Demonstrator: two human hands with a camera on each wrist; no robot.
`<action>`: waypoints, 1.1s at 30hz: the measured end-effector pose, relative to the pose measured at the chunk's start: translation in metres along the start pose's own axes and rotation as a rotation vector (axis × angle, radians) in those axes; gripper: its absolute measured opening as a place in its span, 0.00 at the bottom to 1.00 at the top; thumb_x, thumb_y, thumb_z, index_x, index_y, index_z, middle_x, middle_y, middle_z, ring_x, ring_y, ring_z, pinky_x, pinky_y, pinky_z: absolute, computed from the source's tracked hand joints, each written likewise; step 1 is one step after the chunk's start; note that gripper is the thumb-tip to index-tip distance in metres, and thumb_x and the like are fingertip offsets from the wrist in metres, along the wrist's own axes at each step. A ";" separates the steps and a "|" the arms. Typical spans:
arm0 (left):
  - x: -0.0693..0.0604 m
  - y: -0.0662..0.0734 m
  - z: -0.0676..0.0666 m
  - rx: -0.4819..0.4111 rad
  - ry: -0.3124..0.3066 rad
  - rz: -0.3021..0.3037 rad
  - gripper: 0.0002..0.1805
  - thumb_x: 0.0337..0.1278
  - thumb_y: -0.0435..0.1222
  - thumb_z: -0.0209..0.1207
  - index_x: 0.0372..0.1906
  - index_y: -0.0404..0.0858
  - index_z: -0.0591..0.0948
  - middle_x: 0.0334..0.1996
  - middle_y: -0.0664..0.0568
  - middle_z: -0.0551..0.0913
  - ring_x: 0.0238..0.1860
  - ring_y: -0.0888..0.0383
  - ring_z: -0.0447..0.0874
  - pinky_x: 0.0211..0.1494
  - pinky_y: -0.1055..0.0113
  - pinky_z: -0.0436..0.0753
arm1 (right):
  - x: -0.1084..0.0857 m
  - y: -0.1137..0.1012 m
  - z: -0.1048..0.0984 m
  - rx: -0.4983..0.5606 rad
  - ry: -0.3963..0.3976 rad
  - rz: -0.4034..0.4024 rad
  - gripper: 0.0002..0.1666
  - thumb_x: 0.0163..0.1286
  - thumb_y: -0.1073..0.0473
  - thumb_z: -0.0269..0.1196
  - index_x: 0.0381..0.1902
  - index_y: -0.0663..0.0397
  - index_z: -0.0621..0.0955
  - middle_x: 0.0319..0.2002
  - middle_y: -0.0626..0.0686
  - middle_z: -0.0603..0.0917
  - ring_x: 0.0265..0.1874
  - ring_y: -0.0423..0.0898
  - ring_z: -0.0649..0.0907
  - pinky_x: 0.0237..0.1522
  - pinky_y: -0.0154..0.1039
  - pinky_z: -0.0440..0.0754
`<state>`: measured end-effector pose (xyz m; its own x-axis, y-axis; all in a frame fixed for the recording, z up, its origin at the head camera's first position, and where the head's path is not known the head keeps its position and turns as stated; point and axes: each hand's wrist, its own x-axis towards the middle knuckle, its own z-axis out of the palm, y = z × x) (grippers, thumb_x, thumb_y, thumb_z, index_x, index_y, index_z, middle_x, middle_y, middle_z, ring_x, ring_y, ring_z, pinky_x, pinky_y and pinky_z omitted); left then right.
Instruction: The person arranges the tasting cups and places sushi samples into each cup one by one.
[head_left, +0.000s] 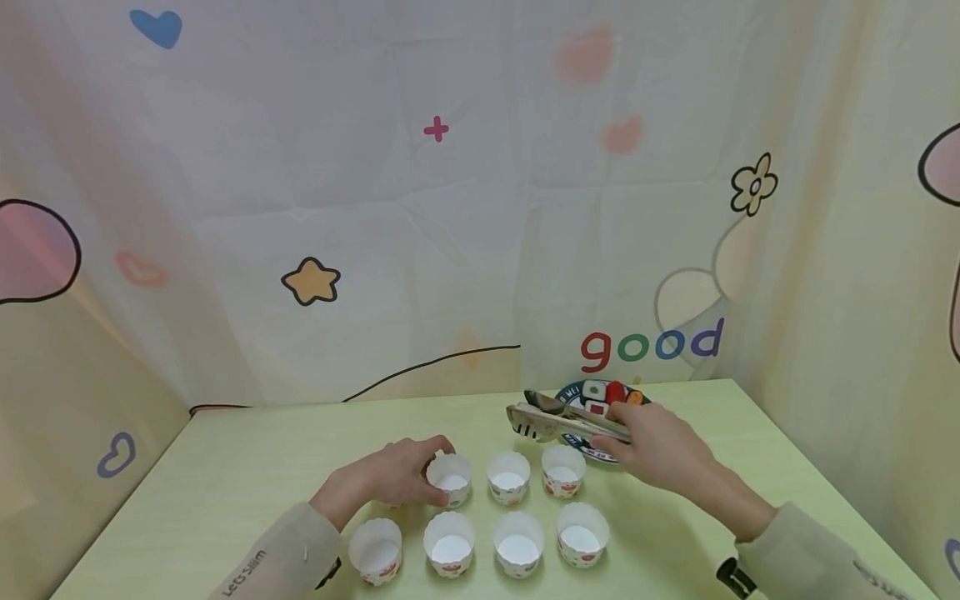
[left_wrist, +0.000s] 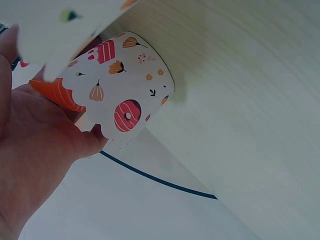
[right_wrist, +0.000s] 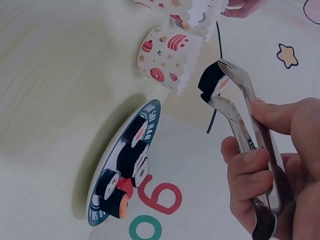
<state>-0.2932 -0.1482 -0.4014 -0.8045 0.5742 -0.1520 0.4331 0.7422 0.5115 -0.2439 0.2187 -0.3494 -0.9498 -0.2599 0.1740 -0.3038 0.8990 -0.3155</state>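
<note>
Nearest the person, I see a row of paper cups (head_left: 519, 546); just beyond, the left hand (head_left: 397, 471) curls its fingers round a back-row cup (head_left: 450, 481). Past that, the right hand (head_left: 663, 442), reaching forward, grips metal tongs (head_left: 558, 422) pointing leftward, a sushi roll (right_wrist: 212, 80) pinched in their tips above the tabletop (head_left: 247, 467); the sushi plate (right_wrist: 155, 110) lies behind.

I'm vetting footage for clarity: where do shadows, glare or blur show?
Head: faint shadow by the right forearm; left wrist: nearest cup blurred, doughnut-print cup beyond it sharper; right wrist: shadow beside the plate, glints on the tongs.
</note>
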 end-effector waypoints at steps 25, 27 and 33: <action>0.001 -0.002 0.001 -0.003 -0.008 0.006 0.29 0.59 0.47 0.73 0.61 0.50 0.74 0.40 0.55 0.82 0.35 0.59 0.78 0.42 0.57 0.77 | -0.003 -0.023 0.006 -0.036 0.022 -0.093 0.17 0.68 0.44 0.71 0.39 0.50 0.82 0.21 0.42 0.74 0.19 0.41 0.71 0.23 0.38 0.69; 0.001 -0.002 0.001 -0.005 -0.008 0.008 0.29 0.59 0.46 0.73 0.61 0.50 0.74 0.40 0.55 0.82 0.35 0.59 0.78 0.42 0.57 0.77 | -0.004 -0.025 0.006 -0.035 0.017 -0.094 0.18 0.68 0.43 0.70 0.40 0.51 0.82 0.21 0.42 0.74 0.19 0.41 0.71 0.23 0.38 0.68; 0.001 -0.001 0.001 0.004 -0.005 0.007 0.29 0.59 0.47 0.73 0.62 0.49 0.74 0.38 0.57 0.82 0.35 0.60 0.79 0.43 0.56 0.77 | -0.003 -0.031 0.007 -0.016 -0.004 -0.078 0.18 0.68 0.44 0.71 0.42 0.51 0.83 0.22 0.42 0.76 0.20 0.41 0.73 0.25 0.39 0.71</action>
<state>-0.2938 -0.1483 -0.4025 -0.7991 0.5815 -0.1528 0.4406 0.7393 0.5092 -0.2327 0.1893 -0.3470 -0.9238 -0.3302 0.1938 -0.3752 0.8817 -0.2860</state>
